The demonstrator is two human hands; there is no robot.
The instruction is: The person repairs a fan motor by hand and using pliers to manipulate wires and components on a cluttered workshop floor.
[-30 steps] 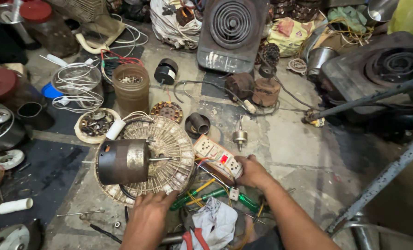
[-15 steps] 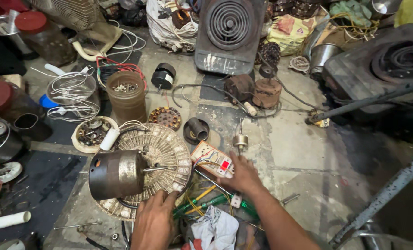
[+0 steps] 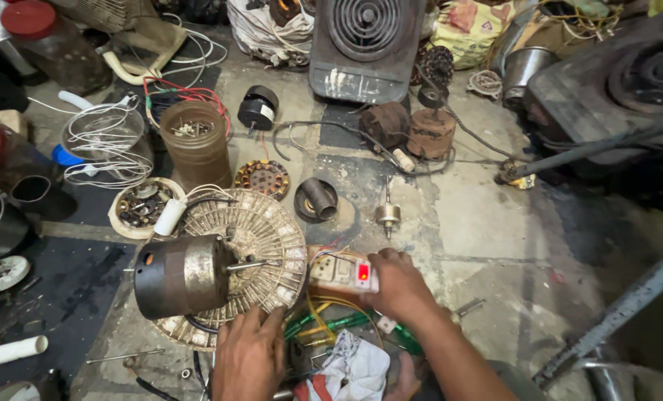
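Note:
A worn cylindrical fan motor [image 3: 183, 275] with a shaft pointing right lies on a round beige fan grille [image 3: 261, 230] on the floor. My left hand [image 3: 249, 356] rests flat at the grille's near edge, just below the motor, holding nothing. My right hand [image 3: 398, 286] presses on the right end of a white switch board [image 3: 342, 272] whose red indicator is lit. Yellow and green wires [image 3: 324, 323] run under the board toward a white cloth [image 3: 350, 371].
A brown jar of screws [image 3: 195, 141], a bowl of small parts [image 3: 140, 204], a stator ring [image 3: 262, 178], a metal sleeve [image 3: 316, 199] and a small rotor [image 3: 388, 214] lie beyond. A heater [image 3: 365, 44] stands at the back. Metal bars [image 3: 613, 319] cross the right side.
My right hand has shifted along the switch board to its right end. The red indicator now glows. My left hand stays at the grille's near edge.

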